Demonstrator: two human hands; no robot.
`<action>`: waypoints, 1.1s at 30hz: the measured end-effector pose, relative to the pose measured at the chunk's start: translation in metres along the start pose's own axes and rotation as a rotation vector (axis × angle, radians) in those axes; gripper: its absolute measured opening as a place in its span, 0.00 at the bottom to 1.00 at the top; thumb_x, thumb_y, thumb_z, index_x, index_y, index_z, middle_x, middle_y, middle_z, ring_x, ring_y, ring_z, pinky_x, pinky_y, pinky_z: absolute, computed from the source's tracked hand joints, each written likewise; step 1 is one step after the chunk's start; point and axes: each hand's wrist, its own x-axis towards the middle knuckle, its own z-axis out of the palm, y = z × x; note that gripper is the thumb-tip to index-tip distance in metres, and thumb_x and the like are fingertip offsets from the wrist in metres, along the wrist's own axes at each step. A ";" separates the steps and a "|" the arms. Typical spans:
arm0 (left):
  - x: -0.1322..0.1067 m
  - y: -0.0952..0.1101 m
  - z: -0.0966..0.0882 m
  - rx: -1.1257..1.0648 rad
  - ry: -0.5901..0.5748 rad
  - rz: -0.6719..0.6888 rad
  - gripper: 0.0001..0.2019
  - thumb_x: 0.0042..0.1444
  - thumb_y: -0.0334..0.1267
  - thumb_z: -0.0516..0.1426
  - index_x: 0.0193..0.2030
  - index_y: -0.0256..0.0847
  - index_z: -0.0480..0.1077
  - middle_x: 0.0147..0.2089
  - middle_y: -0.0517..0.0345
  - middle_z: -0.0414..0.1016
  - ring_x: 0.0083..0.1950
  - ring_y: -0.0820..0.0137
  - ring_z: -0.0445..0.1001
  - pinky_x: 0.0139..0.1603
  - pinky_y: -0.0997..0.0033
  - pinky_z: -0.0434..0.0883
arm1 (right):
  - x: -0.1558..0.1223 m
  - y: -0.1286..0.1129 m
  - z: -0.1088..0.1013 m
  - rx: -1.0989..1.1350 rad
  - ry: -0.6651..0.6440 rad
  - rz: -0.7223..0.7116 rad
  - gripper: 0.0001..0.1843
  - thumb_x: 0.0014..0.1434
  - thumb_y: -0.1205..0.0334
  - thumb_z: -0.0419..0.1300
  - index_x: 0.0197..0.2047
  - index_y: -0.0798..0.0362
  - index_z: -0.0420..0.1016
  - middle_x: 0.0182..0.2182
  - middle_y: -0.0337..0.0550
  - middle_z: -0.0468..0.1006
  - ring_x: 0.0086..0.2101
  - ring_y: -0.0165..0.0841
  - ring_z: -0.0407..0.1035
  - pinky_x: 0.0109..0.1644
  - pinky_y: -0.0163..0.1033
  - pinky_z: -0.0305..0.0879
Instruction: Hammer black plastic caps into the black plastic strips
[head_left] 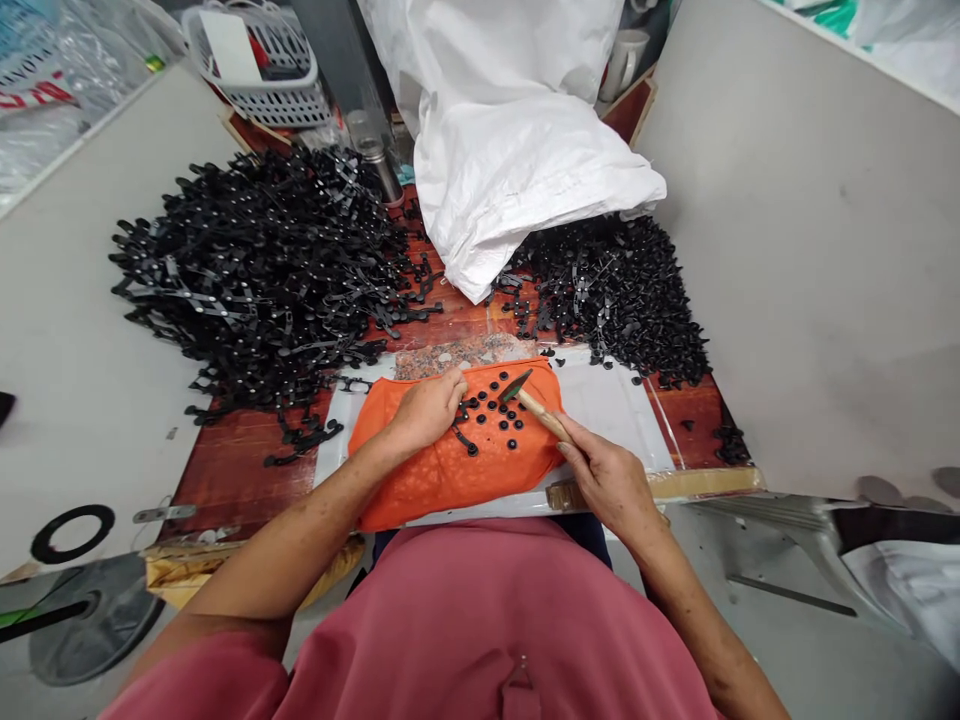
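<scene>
An orange cloth pad (420, 490) lies in front of me, with several small round black plastic pieces (512, 444) scattered on its right half. My right hand (604, 475) is closed around the wooden handle of a small hammer (544, 412). The hammer's dark head is over the round pieces; whether it touches them I cannot tell. At the pad's middle my left hand (431, 410) is closed in a pinch. A black plastic strip (466, 440) sticks out by its fingertips, and the fingers partly hide it.
Black plastic strips form a large heap (262, 270) at the left. Smaller black pieces form another heap (622, 290) at the right, below a white sack (525, 150). Grey panels (795, 240) flank the table. A basket (262, 75) and a bottle (382, 165) stand behind.
</scene>
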 end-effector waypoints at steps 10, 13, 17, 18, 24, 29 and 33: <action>0.001 0.007 -0.010 0.054 -0.021 -0.039 0.13 0.71 0.43 0.47 0.45 0.45 0.70 0.38 0.54 0.81 0.40 0.60 0.79 0.37 0.68 0.63 | 0.010 -0.022 -0.011 -0.090 -0.010 -0.118 0.26 0.74 0.59 0.51 0.72 0.42 0.66 0.53 0.44 0.84 0.45 0.38 0.81 0.50 0.41 0.76; 0.001 0.007 -0.011 0.038 -0.020 -0.024 0.11 0.71 0.42 0.47 0.44 0.45 0.70 0.37 0.54 0.81 0.39 0.61 0.79 0.37 0.69 0.63 | 0.014 -0.029 -0.014 -0.081 0.008 -0.162 0.26 0.74 0.59 0.49 0.73 0.41 0.64 0.55 0.45 0.83 0.46 0.37 0.80 0.53 0.42 0.75; 0.001 0.005 -0.006 0.065 0.000 -0.024 0.13 0.72 0.44 0.45 0.47 0.45 0.69 0.38 0.52 0.82 0.40 0.60 0.80 0.37 0.68 0.65 | 0.016 -0.033 -0.011 -0.123 0.043 -0.184 0.27 0.75 0.58 0.47 0.74 0.40 0.62 0.50 0.45 0.84 0.44 0.36 0.80 0.50 0.40 0.75; 0.000 0.004 -0.005 0.066 0.000 -0.023 0.14 0.73 0.44 0.44 0.48 0.45 0.69 0.39 0.51 0.82 0.41 0.60 0.80 0.38 0.68 0.65 | 0.017 -0.034 -0.010 -0.152 0.041 -0.183 0.27 0.75 0.58 0.47 0.74 0.40 0.62 0.49 0.45 0.84 0.42 0.36 0.80 0.47 0.38 0.75; -0.001 0.002 -0.002 0.072 -0.034 -0.037 0.14 0.73 0.43 0.44 0.53 0.43 0.68 0.41 0.47 0.82 0.43 0.57 0.81 0.41 0.66 0.67 | 0.015 -0.034 -0.003 -0.279 0.019 -0.169 0.27 0.75 0.58 0.48 0.75 0.39 0.60 0.43 0.43 0.84 0.33 0.34 0.78 0.35 0.35 0.70; 0.001 0.002 -0.003 0.070 -0.035 -0.015 0.14 0.73 0.43 0.45 0.51 0.43 0.68 0.42 0.48 0.82 0.44 0.58 0.81 0.41 0.67 0.67 | 0.014 -0.035 -0.001 -0.355 -0.026 -0.162 0.28 0.74 0.60 0.49 0.74 0.40 0.62 0.40 0.43 0.84 0.29 0.33 0.77 0.32 0.35 0.69; 0.001 0.003 -0.004 0.087 -0.032 -0.021 0.13 0.73 0.43 0.45 0.50 0.43 0.68 0.42 0.48 0.83 0.44 0.58 0.81 0.40 0.67 0.67 | 0.016 -0.036 -0.006 -0.260 0.011 -0.163 0.28 0.74 0.59 0.48 0.75 0.39 0.60 0.45 0.44 0.84 0.34 0.34 0.79 0.37 0.36 0.73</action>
